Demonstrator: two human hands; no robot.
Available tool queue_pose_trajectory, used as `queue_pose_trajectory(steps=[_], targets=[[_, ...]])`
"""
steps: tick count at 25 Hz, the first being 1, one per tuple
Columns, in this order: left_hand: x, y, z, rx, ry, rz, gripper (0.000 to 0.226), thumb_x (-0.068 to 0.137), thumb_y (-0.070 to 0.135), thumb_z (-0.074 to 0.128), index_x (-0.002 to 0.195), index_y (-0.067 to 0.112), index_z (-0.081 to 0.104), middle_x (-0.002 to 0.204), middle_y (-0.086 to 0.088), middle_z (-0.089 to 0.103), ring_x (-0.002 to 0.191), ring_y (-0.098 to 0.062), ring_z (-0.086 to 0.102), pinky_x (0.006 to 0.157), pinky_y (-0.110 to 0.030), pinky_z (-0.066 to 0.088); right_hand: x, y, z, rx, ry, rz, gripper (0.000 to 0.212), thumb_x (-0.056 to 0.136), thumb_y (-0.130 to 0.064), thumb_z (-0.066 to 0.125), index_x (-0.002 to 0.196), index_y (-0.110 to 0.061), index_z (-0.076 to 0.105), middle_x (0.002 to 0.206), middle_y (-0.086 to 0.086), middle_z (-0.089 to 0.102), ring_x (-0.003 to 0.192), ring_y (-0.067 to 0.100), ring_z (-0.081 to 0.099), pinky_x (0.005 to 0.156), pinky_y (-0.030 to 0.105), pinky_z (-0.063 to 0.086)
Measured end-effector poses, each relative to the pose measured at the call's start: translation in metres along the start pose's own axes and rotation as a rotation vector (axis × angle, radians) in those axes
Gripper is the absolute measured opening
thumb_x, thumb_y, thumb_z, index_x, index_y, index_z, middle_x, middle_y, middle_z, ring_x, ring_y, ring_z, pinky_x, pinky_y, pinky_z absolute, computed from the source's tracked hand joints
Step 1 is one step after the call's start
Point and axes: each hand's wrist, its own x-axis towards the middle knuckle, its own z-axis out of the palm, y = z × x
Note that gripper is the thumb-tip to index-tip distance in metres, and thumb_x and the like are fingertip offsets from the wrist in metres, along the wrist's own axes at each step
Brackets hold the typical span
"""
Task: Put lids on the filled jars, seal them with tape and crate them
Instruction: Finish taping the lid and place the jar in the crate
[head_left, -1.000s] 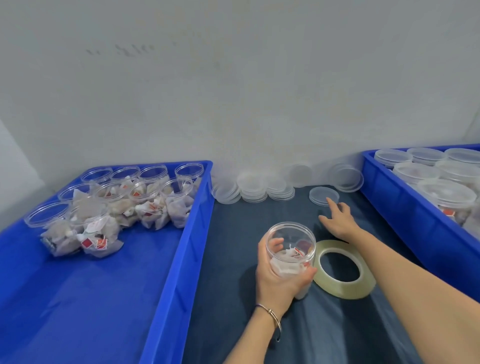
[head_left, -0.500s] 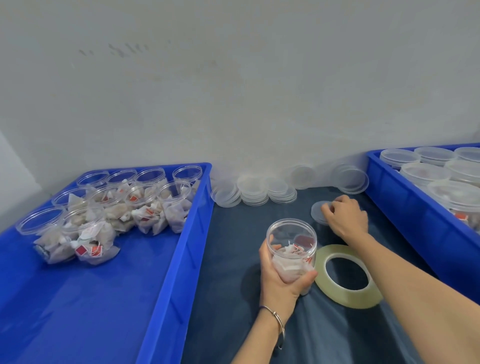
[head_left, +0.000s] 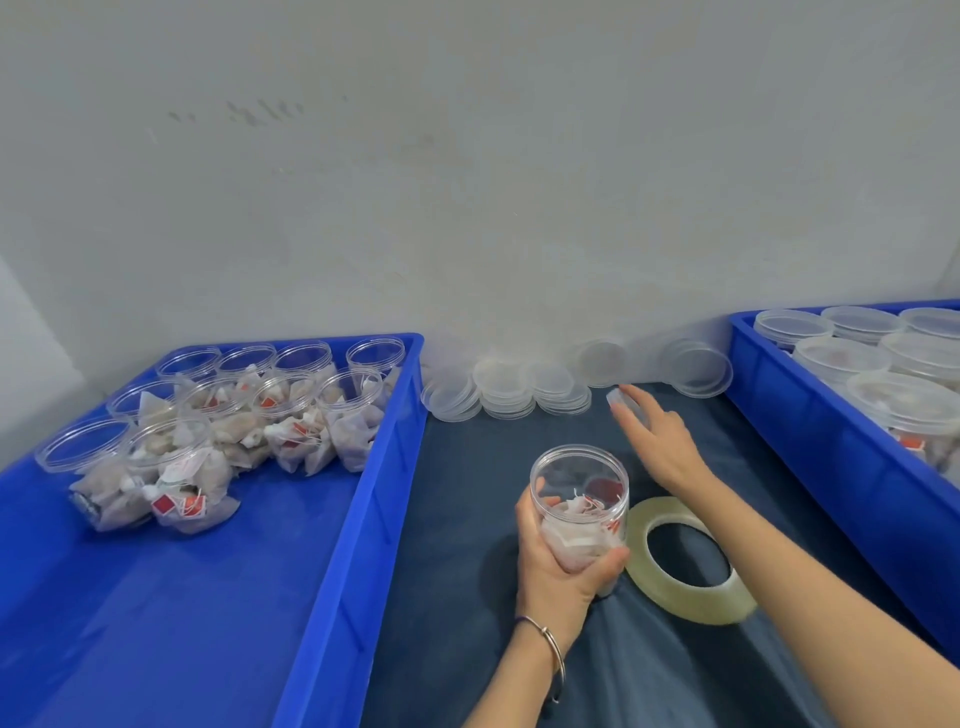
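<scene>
Jar (head_left: 581, 506): clear plastic, round, upright on the dark blue cloth (head_left: 467, 519) between the two crates; mouth uncovered; inside, pale sachets with white strings and red tags.
Left hand (head_left: 558, 564): wrapped round the jar's lower half, thumb on the right side, fingers on the left; thin bracelet (head_left: 550, 642) at the wrist.
Right hand (head_left: 657, 441): raised beyond the jar, fingertips pinching a clear round lid (head_left: 621, 401) held tilted, just off the cloth.
Tape roll (head_left: 685, 561): translucent yellowish ring, flat on the cloth, just right of the jar, partly under the right forearm.
Spare lids (head_left: 524, 392): clear discs in short leaning stacks along the wall, behind the jar.
Left crate (head_left: 363, 493): blue; uncovered jars (head_left: 249, 415) of the same sachets crowded at its far end.
Right crate (head_left: 810, 431): blue; lidded jars (head_left: 904, 400) standing close together.
</scene>
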Motion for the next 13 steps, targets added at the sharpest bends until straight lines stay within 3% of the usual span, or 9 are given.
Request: queue_pose_trajectory(steps=[2,4,7,9,11,13], targets=[[-0.003,0.007,0.001,0.000,0.007,-0.024,0.085,0.054,0.009,0.082,0.125,0.025,0.038,0.119,-0.001,0.050,0.096,0.000,0.062,0.079,-0.019,0.052,-0.035,-0.032,-0.007,0.094,-0.104,-0.198,0.048,0.086,-0.066,0.041,0.132,-0.058,0.037,0.126,-0.001,0.049,0.115,0.003,0.042,0.092,0.023,0.033],[-0.001,0.012,-0.002,0.009,-0.034,-0.053,0.075,0.057,0.018,0.081,0.122,0.023,0.044,0.116,0.000,0.056,0.097,-0.004,0.062,0.079,-0.023,0.053,-0.075,-0.053,-0.005,-0.094,-0.223,-0.350,0.050,0.079,-0.065,0.044,0.129,-0.063,0.038,0.124,-0.011,0.043,0.114,-0.004,0.041,0.088,0.019,0.035],[0.000,0.025,-0.009,0.118,-0.112,-0.122,0.036,0.082,0.047,0.054,0.100,0.022,0.071,0.101,-0.006,0.068,0.089,-0.016,0.068,0.066,-0.028,0.053,-0.111,-0.061,0.009,-0.688,-0.094,-0.472,0.056,0.093,-0.056,0.036,0.146,-0.046,0.021,0.146,0.006,0.025,0.134,0.020,0.028,0.103,0.030,0.032],[-0.007,0.024,-0.014,0.114,-0.179,-0.081,0.042,0.093,0.045,0.038,0.097,0.024,0.075,0.102,-0.008,0.070,0.091,-0.020,0.069,0.069,-0.033,0.054,-0.122,-0.066,0.012,-0.793,-0.030,-0.467,0.059,0.096,-0.056,0.029,0.150,-0.038,0.014,0.152,0.010,0.017,0.139,0.023,0.020,0.109,0.032,0.026],[-0.015,0.023,-0.023,0.287,-0.143,-0.025,0.024,0.088,0.034,0.059,0.108,0.024,0.067,0.107,0.000,0.071,0.097,-0.017,0.068,0.077,-0.036,0.056,-0.133,-0.066,0.013,-0.787,-0.055,-0.494,0.061,0.095,-0.057,0.027,0.150,-0.031,0.017,0.153,0.009,0.017,0.139,0.023,0.018,0.109,0.031,0.028],[-0.024,0.007,-0.026,0.601,-0.169,0.153,0.061,0.064,0.028,0.082,0.114,0.026,0.047,0.106,0.018,0.066,0.096,-0.002,0.065,0.079,-0.027,0.056,-0.146,-0.064,0.008,-0.774,-0.084,-0.566,0.064,0.093,-0.058,0.024,0.147,-0.025,0.029,0.147,0.014,0.029,0.134,0.028,0.029,0.106,0.032,0.033]])
